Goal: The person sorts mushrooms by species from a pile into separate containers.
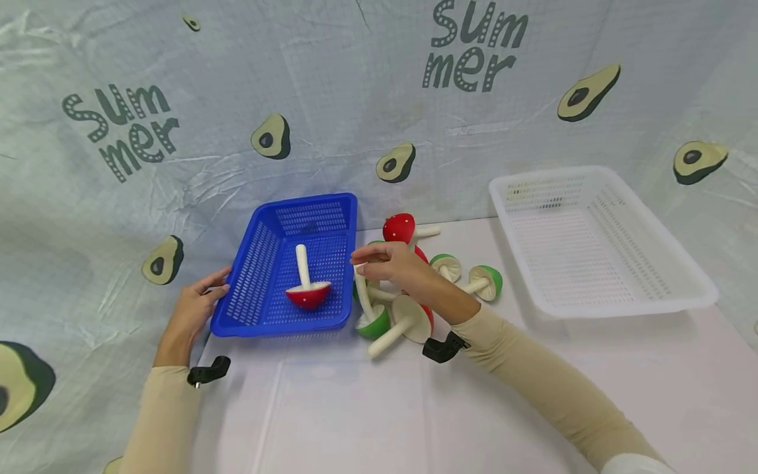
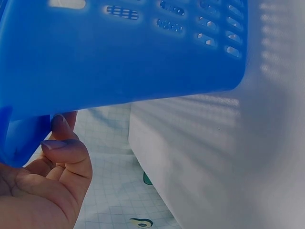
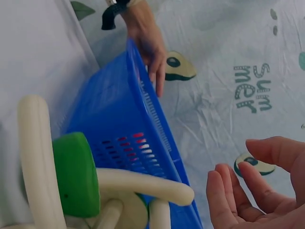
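Left hand (image 1: 195, 304) gripping left rim of blue basket (image 1: 254, 330), red mushroom (image 1: 308, 297) inside, between hands, right hand (image 1: 398, 264) empty, loosely parted, over heaped mushrooms (image 1: 412, 320) beside basket.

From my end I see the blue basket (image 1: 283, 326), upright with perforated walls, at the surface's (image 1: 349, 408) far left corner, the left hand (image 1: 192, 309) holding its left rim. Inside, toward the near right corner, a white-dotted red mushroom (image 1: 308, 297) has its pale stem away from the near edge. Just beside the right rim, green-capped mushrooms (image 1: 374, 324) and red-capped mushrooms (image 1: 399, 228) lie heaped beneath the right hand (image 1: 408, 268).
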The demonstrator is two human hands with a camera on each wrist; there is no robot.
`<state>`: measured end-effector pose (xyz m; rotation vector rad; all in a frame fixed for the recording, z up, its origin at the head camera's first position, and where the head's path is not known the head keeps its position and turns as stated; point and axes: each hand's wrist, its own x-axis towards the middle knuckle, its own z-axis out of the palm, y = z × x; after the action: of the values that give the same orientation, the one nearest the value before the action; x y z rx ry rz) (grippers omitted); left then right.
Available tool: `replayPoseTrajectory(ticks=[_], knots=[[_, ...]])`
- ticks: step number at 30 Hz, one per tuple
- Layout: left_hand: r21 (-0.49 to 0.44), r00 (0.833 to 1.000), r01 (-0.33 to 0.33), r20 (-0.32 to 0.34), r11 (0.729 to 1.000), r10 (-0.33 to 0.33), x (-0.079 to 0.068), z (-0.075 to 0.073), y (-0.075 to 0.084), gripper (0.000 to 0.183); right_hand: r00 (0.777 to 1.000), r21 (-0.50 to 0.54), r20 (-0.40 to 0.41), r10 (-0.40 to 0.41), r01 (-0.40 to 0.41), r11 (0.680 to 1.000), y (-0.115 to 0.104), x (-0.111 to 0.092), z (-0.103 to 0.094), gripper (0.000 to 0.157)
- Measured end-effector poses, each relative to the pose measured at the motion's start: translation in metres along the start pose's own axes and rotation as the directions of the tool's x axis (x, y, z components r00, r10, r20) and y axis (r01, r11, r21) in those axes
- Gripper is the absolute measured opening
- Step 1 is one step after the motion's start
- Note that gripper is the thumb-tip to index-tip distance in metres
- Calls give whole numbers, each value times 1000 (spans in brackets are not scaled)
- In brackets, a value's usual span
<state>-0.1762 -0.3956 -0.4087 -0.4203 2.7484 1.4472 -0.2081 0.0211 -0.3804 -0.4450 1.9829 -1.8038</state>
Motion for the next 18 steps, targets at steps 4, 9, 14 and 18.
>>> replayPoseTrajectory(ticks=[4, 9, 14, 18], knots=[[-12, 1000, 1, 4, 1000, -1, 0, 0, 0, 52, 1000, 27, 15, 26, -27, 999, 3, -7, -11, 39], [-21, 1000, -6, 0, 1000, 6, 0, 0, -1, 52, 998, 92, 37, 40, -43, 995, 8, -13, -17, 39], [-26, 1000, 3, -3, 1000, -3, 1, 0, 0, 51, 998, 72, 52, 38, -42, 997, 10, -20, -21, 39], [-20, 1000, 27, -9, 999, -27, 2, 1, -1, 51, 997, 34, 62, 41, -43, 998, 11, -29, -23, 43]])
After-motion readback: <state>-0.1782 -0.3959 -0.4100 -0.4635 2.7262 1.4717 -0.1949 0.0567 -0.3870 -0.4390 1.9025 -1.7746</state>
